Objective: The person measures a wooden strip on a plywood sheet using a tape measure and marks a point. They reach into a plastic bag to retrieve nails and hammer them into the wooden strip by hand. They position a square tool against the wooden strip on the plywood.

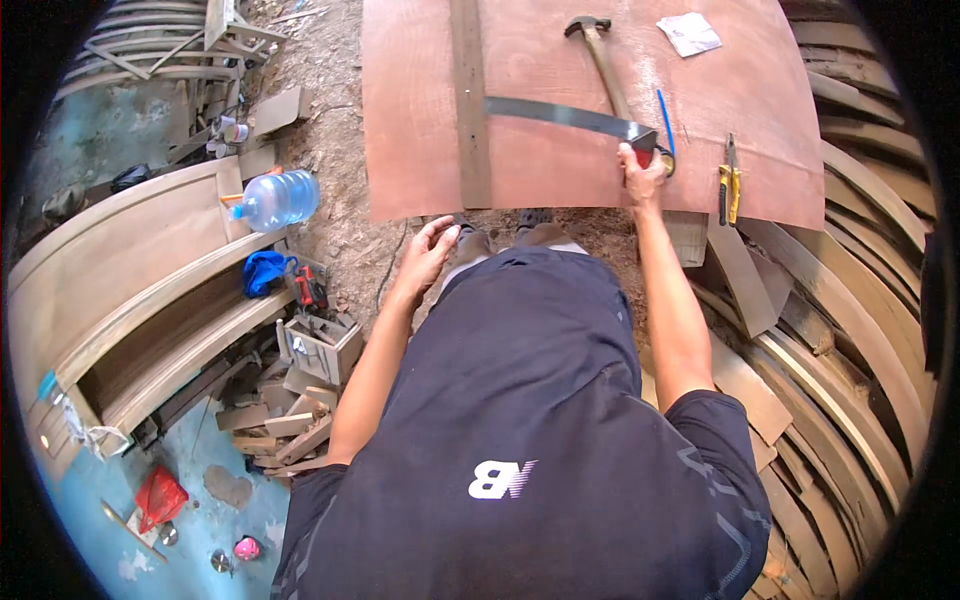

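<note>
My right hand (644, 178) is closed round the red handle of a handsaw at the near part of a reddish plywood sheet (410, 130). The saw blade (560, 115) points left across the sheet, its tip by a narrow wooden strip (470, 120). A small yellow and black item, partly hidden, sits beside the handle. Just off the sheet's near edge, my left hand (427, 257) has its fingers loosely bent and apart, holding nothing. Beyond the blade lies a claw hammer (606, 75). A blue pen-like stick (666, 120) and yellow-handled pliers (731, 185) lie to the right.
A folded paper (690, 34) rests on the sheet's far side. At left stand a wooden furniture panel (130, 235), a large water bottle (278, 200) and a heap of wood offcuts (290, 425). Curved wooden pieces (850, 330) are stacked along the right.
</note>
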Available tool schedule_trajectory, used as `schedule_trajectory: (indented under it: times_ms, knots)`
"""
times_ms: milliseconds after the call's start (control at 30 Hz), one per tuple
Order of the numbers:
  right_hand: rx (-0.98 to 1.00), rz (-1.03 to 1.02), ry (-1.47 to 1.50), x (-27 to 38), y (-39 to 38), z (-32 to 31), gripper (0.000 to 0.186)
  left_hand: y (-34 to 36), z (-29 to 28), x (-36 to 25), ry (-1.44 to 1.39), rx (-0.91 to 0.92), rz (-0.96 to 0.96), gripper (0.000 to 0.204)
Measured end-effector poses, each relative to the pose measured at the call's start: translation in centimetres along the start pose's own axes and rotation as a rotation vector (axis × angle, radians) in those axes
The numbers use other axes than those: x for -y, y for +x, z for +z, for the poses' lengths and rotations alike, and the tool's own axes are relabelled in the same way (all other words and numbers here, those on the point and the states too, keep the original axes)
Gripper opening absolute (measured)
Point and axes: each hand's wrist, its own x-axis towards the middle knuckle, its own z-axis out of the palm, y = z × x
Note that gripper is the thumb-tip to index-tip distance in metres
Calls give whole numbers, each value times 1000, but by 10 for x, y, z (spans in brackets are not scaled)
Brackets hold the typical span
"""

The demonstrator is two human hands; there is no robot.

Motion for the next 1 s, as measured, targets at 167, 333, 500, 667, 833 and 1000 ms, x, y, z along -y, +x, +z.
schedule_trajectory:
  times_ms: [167, 333, 500, 667, 833, 1000]
  knots:
    - [22, 41, 18, 7, 33, -16, 32, 0, 8, 7, -87, -65, 21, 53]
    - [141, -73, -100, 38, 1, -42, 34, 34, 10, 23, -43, -142, 206, 56]
    - [76, 19, -393, 39, -53, -54, 52, 70, 25, 9, 351, -376, 340, 71]
    - [13, -11, -373, 26, -63, -45, 51, 80, 36, -5, 604, -475, 409, 70]
    - [-45, -128, -423, 8, -45, -51, 53, 81, 43, -11, 583, -452, 435, 63]
    - [0, -129, -393, 9, -51, -46, 55, 84, 46, -10, 594, -515, 423, 58]
